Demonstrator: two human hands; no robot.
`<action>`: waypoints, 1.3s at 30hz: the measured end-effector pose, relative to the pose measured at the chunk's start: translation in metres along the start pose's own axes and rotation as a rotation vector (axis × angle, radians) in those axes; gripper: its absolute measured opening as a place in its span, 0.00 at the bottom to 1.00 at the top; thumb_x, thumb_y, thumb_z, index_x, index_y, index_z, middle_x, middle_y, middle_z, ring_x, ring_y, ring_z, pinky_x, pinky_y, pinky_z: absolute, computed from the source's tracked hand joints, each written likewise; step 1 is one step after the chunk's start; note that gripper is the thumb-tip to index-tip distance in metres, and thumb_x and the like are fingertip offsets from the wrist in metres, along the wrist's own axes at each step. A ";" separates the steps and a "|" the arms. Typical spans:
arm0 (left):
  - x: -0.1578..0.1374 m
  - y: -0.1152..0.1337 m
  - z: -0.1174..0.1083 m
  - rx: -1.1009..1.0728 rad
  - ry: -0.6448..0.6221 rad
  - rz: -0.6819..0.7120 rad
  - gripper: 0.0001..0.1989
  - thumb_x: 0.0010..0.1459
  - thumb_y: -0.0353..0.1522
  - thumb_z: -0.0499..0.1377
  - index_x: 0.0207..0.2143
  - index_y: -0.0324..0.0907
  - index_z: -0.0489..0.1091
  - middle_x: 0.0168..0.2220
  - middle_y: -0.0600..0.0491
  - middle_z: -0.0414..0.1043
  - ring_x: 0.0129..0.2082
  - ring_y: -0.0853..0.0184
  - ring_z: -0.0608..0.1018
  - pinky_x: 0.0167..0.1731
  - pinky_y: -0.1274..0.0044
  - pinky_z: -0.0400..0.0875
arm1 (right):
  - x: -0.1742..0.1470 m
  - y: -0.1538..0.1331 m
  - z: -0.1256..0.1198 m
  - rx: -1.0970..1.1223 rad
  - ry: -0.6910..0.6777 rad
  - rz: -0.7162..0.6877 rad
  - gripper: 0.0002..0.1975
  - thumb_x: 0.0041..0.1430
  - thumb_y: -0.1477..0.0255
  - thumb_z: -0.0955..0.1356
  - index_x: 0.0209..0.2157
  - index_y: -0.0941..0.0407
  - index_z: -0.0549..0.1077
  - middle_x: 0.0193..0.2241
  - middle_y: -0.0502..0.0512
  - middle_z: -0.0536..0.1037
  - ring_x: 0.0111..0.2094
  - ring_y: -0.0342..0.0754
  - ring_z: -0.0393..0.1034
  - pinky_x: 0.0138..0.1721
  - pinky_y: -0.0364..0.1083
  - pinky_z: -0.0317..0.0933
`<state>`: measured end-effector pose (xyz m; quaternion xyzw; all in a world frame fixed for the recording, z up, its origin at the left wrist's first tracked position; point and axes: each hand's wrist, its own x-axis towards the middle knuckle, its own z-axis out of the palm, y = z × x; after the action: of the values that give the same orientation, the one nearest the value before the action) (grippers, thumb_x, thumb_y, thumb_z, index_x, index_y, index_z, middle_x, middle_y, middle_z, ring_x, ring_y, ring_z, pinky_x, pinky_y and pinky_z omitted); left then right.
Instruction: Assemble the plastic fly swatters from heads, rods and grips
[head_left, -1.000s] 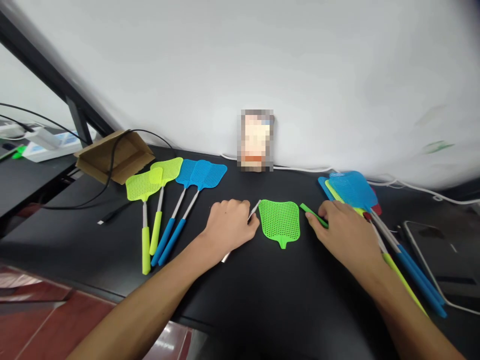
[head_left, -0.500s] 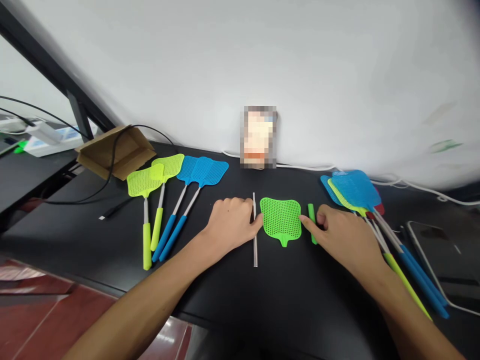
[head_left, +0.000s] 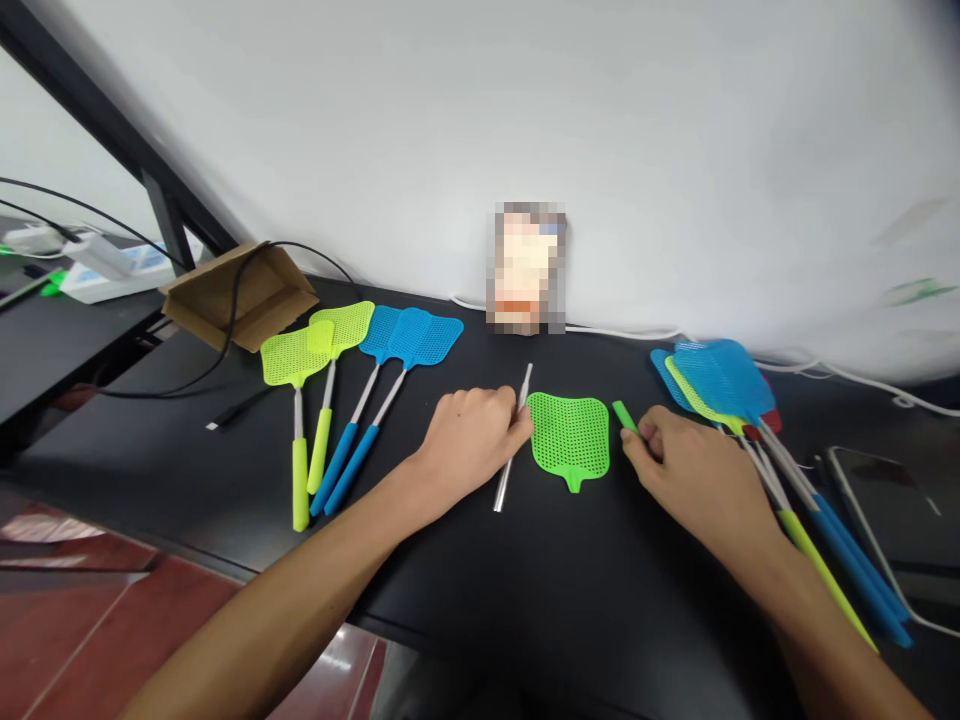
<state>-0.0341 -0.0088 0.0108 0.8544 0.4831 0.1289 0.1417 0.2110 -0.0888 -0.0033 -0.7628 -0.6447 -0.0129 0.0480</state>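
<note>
My left hand (head_left: 480,430) is closed, with a slim silver metal rod (head_left: 504,484) pinched between thumb and fingers. The rod slants, its thinner end pointing away from me. Just right of it a green fly swatter head (head_left: 570,440) lies flat on the black table, its short socket towards me. On the far side of that head, my right hand (head_left: 679,460) pinches a short green handle tube (head_left: 624,415), whose lower part is hidden by the fingers.
Yellow-green fly swatters (head_left: 298,358) and blue fly swatters (head_left: 425,338) lie at left. More swatters (head_left: 720,375) are piled at right beside a phone-like dark device (head_left: 889,510). A cardboard box (head_left: 240,300), a pixelated upright item (head_left: 525,270) and a white cable (head_left: 622,333) line the back.
My left hand has closed on the rod and tilted it from nearly upright in view to a slant. My right hand has taken hold of the green handle tube and turned it.
</note>
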 end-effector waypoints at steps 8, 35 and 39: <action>0.005 0.002 -0.005 -1.189 0.141 -0.192 0.17 0.71 0.44 0.53 0.32 0.43 0.65 0.22 0.60 0.58 0.18 0.74 0.63 0.20 0.78 0.56 | -0.009 -0.016 -0.008 0.383 0.268 -0.081 0.10 0.70 0.61 0.65 0.43 0.53 0.69 0.31 0.52 0.80 0.30 0.51 0.77 0.31 0.47 0.62; 0.005 0.010 0.003 -1.718 0.195 -0.392 0.13 0.65 0.41 0.61 0.35 0.44 0.60 0.27 0.60 0.65 0.18 0.77 0.63 0.19 0.82 0.54 | -0.031 -0.036 -0.015 0.430 0.636 -0.536 0.15 0.59 0.81 0.72 0.46 0.56 0.73 0.30 0.51 0.78 0.30 0.47 0.73 0.33 0.46 0.68; 0.003 0.011 0.004 -1.721 0.132 -0.363 0.13 0.65 0.41 0.61 0.35 0.44 0.63 0.26 0.60 0.65 0.18 0.77 0.63 0.19 0.81 0.54 | -0.029 -0.036 -0.016 0.425 0.641 -0.550 0.14 0.59 0.82 0.72 0.45 0.57 0.74 0.30 0.52 0.77 0.29 0.45 0.72 0.34 0.46 0.67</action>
<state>-0.0219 -0.0121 0.0114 0.3521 0.3537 0.4729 0.7262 0.1713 -0.1133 0.0121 -0.4947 -0.7637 -0.1279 0.3945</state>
